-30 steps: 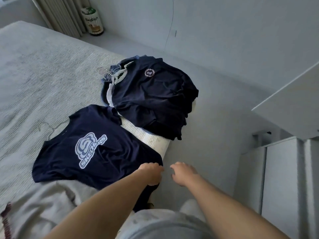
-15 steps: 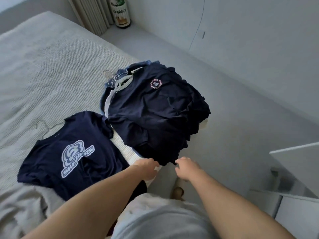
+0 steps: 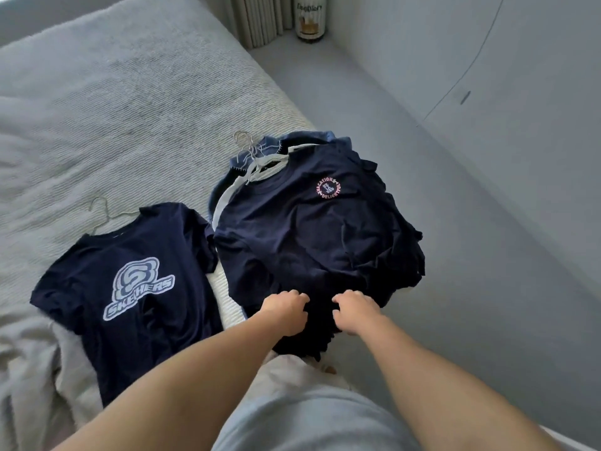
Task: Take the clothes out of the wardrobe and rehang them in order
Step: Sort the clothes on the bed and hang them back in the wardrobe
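Both hands, the left hand (image 3: 286,312) and the right hand (image 3: 356,315), have curled fingers gripping the bottom of the pile of dark shirts (image 3: 312,236) at the bed's (image 3: 130,109) right edge. Another navy shirt (image 3: 130,288) lies flat just beside it.

Garments beneath the top navy T-shirt (image 3: 302,242) in the pile are mostly covered. The bottle (image 3: 309,21) is cut off at the top edge, its label unreadable.

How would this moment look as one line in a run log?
both hands: left hand and right hand curled on hem of navy shirt pile | Skechers shirt flat on bed
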